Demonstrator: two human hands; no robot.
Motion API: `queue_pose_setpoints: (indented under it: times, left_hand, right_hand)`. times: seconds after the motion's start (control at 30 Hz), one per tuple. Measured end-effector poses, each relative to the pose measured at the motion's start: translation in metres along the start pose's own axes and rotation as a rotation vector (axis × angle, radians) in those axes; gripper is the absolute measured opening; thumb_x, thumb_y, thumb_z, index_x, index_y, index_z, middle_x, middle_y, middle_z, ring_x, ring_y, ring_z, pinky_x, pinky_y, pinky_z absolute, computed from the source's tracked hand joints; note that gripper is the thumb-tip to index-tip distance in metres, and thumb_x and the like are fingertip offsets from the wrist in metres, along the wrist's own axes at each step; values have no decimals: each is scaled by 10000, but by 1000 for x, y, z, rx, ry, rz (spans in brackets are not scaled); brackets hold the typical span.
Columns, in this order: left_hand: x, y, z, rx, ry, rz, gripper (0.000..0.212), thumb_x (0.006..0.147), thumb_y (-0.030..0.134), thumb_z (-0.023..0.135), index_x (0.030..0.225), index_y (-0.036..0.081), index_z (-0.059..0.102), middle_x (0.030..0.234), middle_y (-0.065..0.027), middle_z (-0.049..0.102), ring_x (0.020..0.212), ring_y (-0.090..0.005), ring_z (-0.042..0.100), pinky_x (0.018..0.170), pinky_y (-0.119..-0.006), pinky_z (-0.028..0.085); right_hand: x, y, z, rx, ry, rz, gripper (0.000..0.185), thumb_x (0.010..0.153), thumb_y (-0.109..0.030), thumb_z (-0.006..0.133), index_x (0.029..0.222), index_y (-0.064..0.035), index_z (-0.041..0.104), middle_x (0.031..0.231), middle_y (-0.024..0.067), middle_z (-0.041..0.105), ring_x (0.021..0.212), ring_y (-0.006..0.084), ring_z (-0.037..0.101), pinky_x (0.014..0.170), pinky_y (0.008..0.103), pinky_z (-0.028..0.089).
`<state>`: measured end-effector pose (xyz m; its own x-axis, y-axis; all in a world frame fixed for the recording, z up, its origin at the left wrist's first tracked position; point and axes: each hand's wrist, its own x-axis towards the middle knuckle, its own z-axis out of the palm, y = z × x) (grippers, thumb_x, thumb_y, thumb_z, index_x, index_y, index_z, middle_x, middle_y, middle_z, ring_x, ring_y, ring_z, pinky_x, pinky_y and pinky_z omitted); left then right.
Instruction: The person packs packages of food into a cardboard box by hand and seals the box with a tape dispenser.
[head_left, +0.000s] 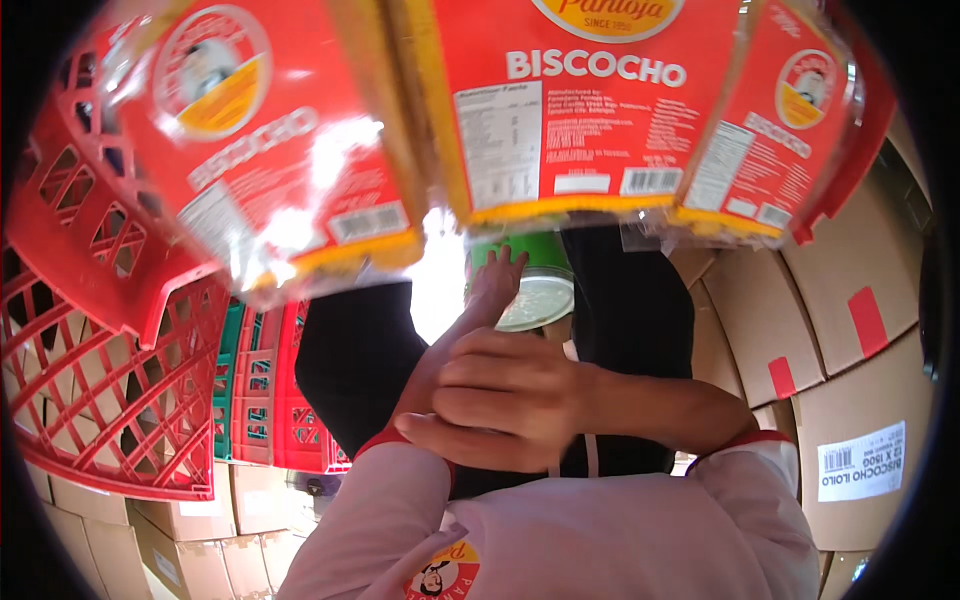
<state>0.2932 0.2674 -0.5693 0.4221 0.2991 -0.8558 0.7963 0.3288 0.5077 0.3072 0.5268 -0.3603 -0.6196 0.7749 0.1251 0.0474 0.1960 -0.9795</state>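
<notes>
My left hand (499, 270) reaches forward between the knees, its spread fingers resting against a green container (546, 251) with a round whitish end. Across the left forearm lies my right hand (510, 397), fingers curled in, with no object seen in it; its palm side is hidden. Close to the camera, above both hands, are red-and-yellow plastic packs of biscocho: one at left (277, 150), a larger one at centre (585, 142) and one at right (772, 135). Their upper parts run out of the picture.
Red plastic crates (112, 397) stand at left, with a green crate (229, 375) among them. Cardboard boxes (862, 420) are stacked at right, some with red tape, and more boxes (199, 517) lie at lower left. Part of a red crate (847, 180) shows behind the right pack.
</notes>
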Motion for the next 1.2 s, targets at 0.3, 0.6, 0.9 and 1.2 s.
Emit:
queue_pose_setpoints:
  times: [0.3,0.6,0.9,1.2]
  left_hand:
    - [6,-28,-18,16,-13,110,463,908,214,605,1363,141,563,1333,-199,519,1106,-415,575,936,-502,517]
    - [2,-27,-102,68,-113,322,433,912,254,611,1326,130,584,1254,-194,570,1080,-394,597,933,-495,515]
    - [25,-32,-141,87,-173,507,411,917,294,616,1289,120,606,1175,-189,620,1054,-373,619,930,-489,512]
    - [32,-34,-147,129,-48,587,401,921,330,621,1256,111,626,1105,-185,666,1031,-354,639,927,-483,510]
  right_hand:
    - [-17,39,42,55,-330,175,238,803,-110,630,1018,-7,637,909,106,603,867,259,634,805,390,531]
    - [6,36,33,-307,-496,107,196,780,-203,621,878,-41,673,868,59,624,874,213,622,811,358,485]
    - [-1,-3,18,-519,-701,-30,349,880,-228,552,1048,50,682,1030,177,645,1019,334,591,898,486,464]
    - [-19,4,37,-748,-854,-162,382,907,-259,528,1109,-4,728,1117,212,664,1085,390,583,931,566,450]
